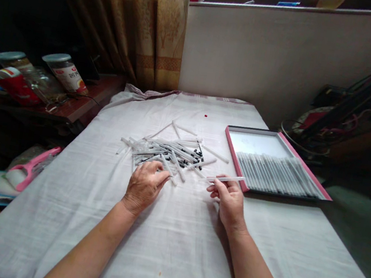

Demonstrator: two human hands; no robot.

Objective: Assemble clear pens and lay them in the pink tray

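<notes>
A loose pile of thin white tubes and small black caps (165,151) lies on the white cloth (171,230) in the middle. My left hand (145,184) rests at the pile's near edge, fingers curled and pinching one tube there. My right hand (228,200) is closed on one white tube (224,179), held level and pointing right toward the tray. The pink-rimmed tray (231,146) at the right holds a neat row of several tubes (278,175).
Jars with white lids (64,70) stand on a dark wooden shelf at the left. A pink-handled tool (31,166) lies below it. A curtain (144,19) and wall are behind. Cables and dark clutter (351,113) sit at the right. A small red dot (205,115) is on the cloth.
</notes>
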